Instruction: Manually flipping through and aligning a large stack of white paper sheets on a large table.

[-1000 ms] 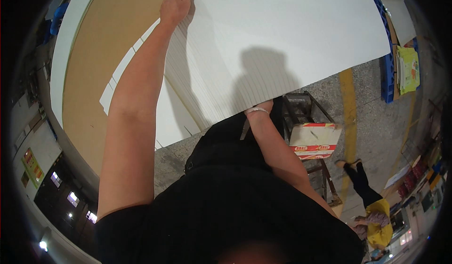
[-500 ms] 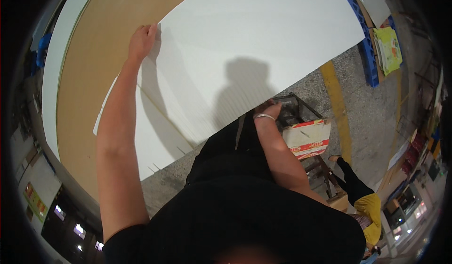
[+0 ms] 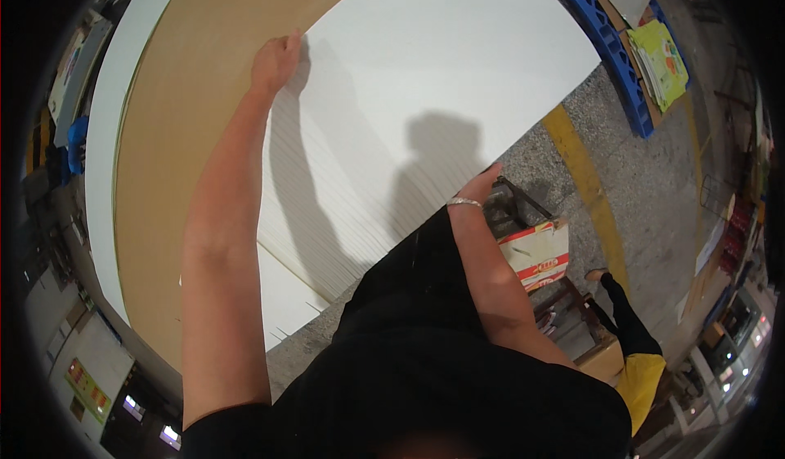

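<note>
A large white sheet [image 3: 458,58] spreads before me, with fine parallel ridges across its near part. My left hand [image 3: 276,65] is closed on its far left edge, arm stretched out. At the near edge, close to my body, my right hand [image 3: 477,185] holds the sheet, thumb showing and the other fingers mostly hidden. Another white piece [image 3: 288,291] lies at the near left, partly covered by the sheet and my left arm. Beneath and to the left is a wide brown board [image 3: 196,74].
A blue pallet [image 3: 609,46] with a yellow-green printed stack [image 3: 661,65] stands at the far right. Right of me are a carton piece [image 3: 536,254] on a dark frame and a yellow floor line [image 3: 590,168]. A person in yellow [image 3: 642,381] is at the lower right.
My left hand has moved right with the sheet's left edge. The ridged part now covers more of the white piece at the near left. The whole view has shifted slightly.
</note>
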Tool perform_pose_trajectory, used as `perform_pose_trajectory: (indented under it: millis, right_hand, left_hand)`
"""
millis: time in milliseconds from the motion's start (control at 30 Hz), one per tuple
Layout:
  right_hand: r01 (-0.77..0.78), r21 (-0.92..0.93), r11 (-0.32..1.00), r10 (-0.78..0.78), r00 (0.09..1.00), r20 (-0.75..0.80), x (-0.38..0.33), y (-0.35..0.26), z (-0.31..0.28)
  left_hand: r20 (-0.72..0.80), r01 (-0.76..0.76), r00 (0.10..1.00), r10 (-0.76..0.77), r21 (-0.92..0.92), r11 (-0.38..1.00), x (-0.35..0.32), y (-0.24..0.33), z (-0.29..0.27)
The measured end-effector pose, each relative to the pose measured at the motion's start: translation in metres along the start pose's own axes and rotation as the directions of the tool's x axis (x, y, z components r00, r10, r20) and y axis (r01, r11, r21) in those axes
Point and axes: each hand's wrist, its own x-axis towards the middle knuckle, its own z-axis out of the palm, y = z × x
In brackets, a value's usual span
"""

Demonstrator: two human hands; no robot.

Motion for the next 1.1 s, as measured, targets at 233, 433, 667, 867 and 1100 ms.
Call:
perform_pose_trajectory:
  millis: [233, 433, 667, 867, 1100]
  right_hand:
    - [-0.021, 0.112, 0.993, -0.01, 0.963, 0.27, 0.016, -0.023, 0.006]
    - [-0.103, 0.277, 0.955, 0.06, 0.985, 0.162, 0.0, -0.037, 0.023]
    - [0.055, 0.193, 0.98, -0.084, 0.986, 0.147, 0.032, -0.052, 0.019]
    - [0.104, 0.101, 0.989, -0.122, 0.973, 0.197, 0.05, -0.057, 0.034]
    - [0.09, 0.041, 0.995, -0.098, 0.957, 0.273, 0.046, -0.054, 0.029]
  left_hand:
    - [-0.069, 0.053, 0.996, -0.051, 0.035, 0.998, 0.002, 0.0, -0.002]
    - [-0.11, 0.089, 0.99, -0.084, 0.044, 0.995, 0.003, -0.004, -0.002]
    - [-0.101, 0.076, 0.991, -0.087, -0.113, 0.991, 0.001, -0.004, -0.005]
    - [-0.096, 0.092, 0.99, -0.099, -0.076, 0.993, 0.008, 0.027, 0.005]
    - [-0.052, 0.178, 0.982, -0.181, -0.071, 0.982, -0.001, 0.016, -0.004]
